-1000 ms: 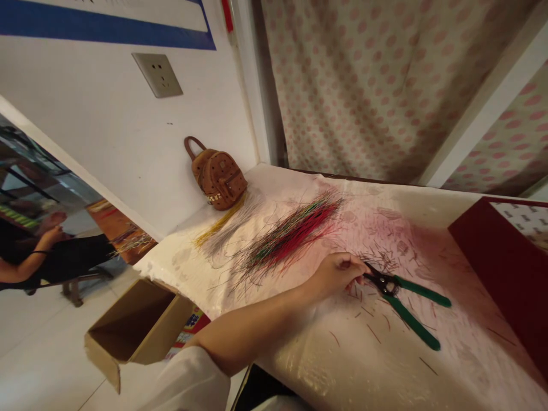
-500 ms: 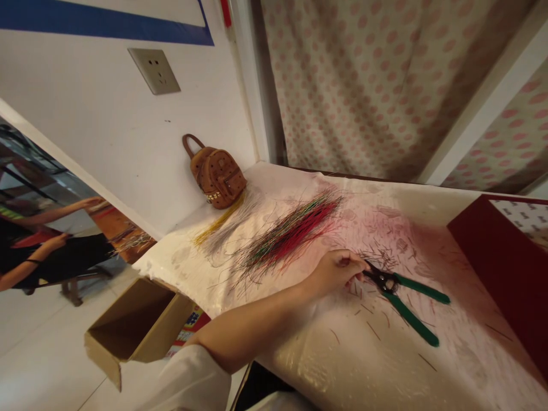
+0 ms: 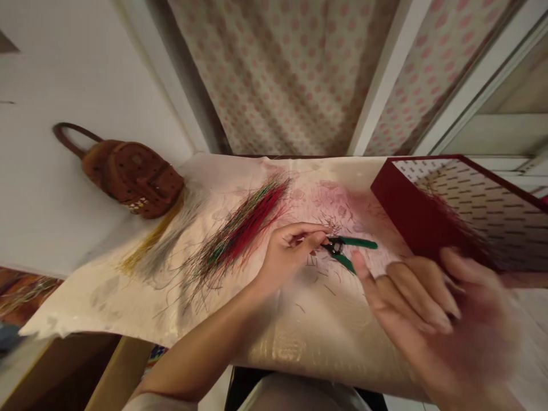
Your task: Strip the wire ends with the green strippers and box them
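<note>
My left hand (image 3: pixel 291 248) is closed in a pinch at the jaws of green-handled wire strippers (image 3: pixel 337 246), whose handles stand apart and point right. Its fingertips hide the ends of the jaws. My right hand (image 3: pixel 432 314) is in the right foreground, smeared by motion. Nothing shows in it; one digit stretches toward the handles, and the others are loosely curled. Short cut wire pieces (image 3: pixel 333 217) lie scattered around the strippers. To their left is a long bundle of thin red, green and dark wires (image 3: pixel 252 222).
A dark red box (image 3: pixel 402 211) with a patterned lining stands at the right. Grey wires (image 3: pixel 166 242) and yellow wires (image 3: pixel 145 245) lie beside a brown mini backpack (image 3: pixel 137 177) against the wall. A cardboard box (image 3: pixel 72 371) sits on the floor below the covered table (image 3: pixel 295 342).
My view has turned right, bringing more of the red box into sight. My right hand has come into view from the right. My left hand is still at the strippers' jaws.
</note>
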{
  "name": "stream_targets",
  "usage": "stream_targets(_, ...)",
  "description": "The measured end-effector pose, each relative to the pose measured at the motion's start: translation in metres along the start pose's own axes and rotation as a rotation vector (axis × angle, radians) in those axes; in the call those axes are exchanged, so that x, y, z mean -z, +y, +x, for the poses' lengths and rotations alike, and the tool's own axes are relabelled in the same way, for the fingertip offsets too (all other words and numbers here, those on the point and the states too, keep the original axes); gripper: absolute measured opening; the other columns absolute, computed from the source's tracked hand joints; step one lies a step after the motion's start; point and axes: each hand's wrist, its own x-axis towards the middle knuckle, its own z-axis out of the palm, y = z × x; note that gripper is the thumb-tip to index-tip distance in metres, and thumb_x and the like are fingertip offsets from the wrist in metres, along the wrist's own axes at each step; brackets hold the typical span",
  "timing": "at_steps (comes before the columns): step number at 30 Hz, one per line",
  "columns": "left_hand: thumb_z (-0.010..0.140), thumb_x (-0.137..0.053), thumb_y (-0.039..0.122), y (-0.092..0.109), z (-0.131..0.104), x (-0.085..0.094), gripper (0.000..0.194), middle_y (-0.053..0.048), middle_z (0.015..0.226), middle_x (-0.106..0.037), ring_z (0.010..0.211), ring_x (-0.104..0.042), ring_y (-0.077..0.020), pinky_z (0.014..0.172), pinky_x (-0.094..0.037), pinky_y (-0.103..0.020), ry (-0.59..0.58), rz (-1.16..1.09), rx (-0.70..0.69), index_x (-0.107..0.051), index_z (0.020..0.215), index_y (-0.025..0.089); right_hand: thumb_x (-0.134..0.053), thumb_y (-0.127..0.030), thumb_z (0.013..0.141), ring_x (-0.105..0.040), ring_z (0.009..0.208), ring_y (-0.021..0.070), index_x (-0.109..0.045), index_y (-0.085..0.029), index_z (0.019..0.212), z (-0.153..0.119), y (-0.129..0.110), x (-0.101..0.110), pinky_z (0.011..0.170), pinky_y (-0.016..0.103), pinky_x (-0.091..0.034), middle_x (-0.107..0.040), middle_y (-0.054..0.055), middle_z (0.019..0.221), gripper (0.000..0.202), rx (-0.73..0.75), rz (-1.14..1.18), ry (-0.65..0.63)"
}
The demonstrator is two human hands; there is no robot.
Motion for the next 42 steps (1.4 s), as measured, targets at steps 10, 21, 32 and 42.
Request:
stream_targets(10,0.085,-0.077,0.026,0.009,-0.009,-0.001,0.011,-0.004,0.081,-0.079,0.063,-0.066,-0.0104,0.059,-0.053,-0.021,-0.01,-0.047,-0.088,-0.083,0.092,0.02,-0.053,-0.04,0.093,-0.031,0.041,0.0086,-0.042,-0.023,0.048,0.03,0.022,-0.019,0.113,0.042,-0.048,-0.039,-0.006,0.041,0.05,-0.128,0.14,0.0)
stream_targets(21,0.088,-0.074,0.026,0.004,-0.009,-0.002,0.012,-0.007,0.088,-0.079,0.076,-0.07,-0.0149,0.067,-0.054,-0.024,0.056,0.15,-0.141,-0.08,0.093,0.017,-0.05,-0.04,0.095,-0.036,0.048,0.013,-0.053,-0.025,0.052,0.028,0.031,-0.018,0.119,0.054,-0.035,-0.041,-0.005,0.046,0.046,-0.005,-0.133,-0.04)
stream_targets(32,0.09,-0.059,0.015,-0.006,0.0,0.012,0.014,-0.003,0.078,-0.07,0.075,-0.062,-0.0159,0.069,-0.046,-0.028,-0.025,0.928,-0.61,-0.071,0.084,0.02,-0.051,-0.029,0.101,-0.036,0.05,0.0116,-0.038,-0.021,0.058,0.021,0.039,-0.007,0.105,0.046,-0.043,-0.038,-0.006,0.054,0.045,0.075,-0.78,-0.23)
stream_targets(42,0.092,-0.056,0.018,-0.014,0.017,0.035,0.02,-0.007,0.093,-0.07,0.094,-0.062,-0.023,0.088,-0.049,-0.036,-0.043,1.286,-0.188,-0.07,0.077,0.019,-0.051,-0.017,0.095,-0.066,0.099,0.0276,-0.062,-0.02,0.112,0.068,0.038,0.045,0.086,0.04,-0.049,-0.07,0.009,0.11,0.021,0.207,-1.65,-0.123)
